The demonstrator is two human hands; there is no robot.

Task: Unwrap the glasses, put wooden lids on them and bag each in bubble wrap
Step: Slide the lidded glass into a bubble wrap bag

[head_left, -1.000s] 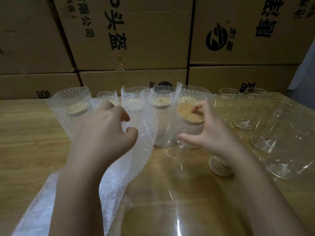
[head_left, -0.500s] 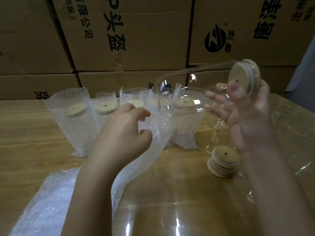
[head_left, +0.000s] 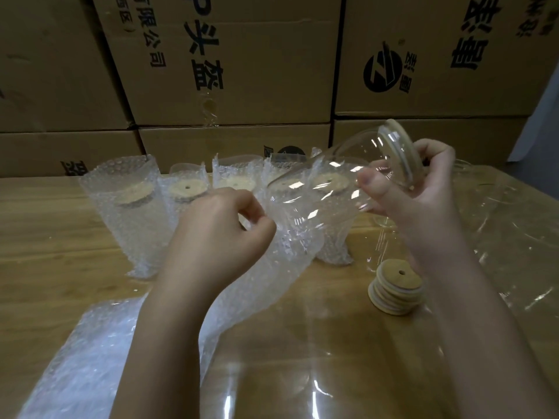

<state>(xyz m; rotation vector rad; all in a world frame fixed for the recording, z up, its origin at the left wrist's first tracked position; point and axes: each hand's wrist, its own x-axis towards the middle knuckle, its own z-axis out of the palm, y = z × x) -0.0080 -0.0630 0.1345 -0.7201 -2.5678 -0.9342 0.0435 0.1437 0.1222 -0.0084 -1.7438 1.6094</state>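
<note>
Tilted lower now, the lidded glass (head_left: 341, 182) sits gripped in my right hand (head_left: 414, 201), base toward my left hand (head_left: 220, 234) pinching the bubble-wrap bag (head_left: 272, 267) open.

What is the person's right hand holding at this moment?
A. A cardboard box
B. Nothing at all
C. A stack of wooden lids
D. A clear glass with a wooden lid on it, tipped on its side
D: the right hand has its grip on a clear glass tipped sideways above the table, with a wooden lid on its mouth; the lid stack lies untouched on the table.
</note>
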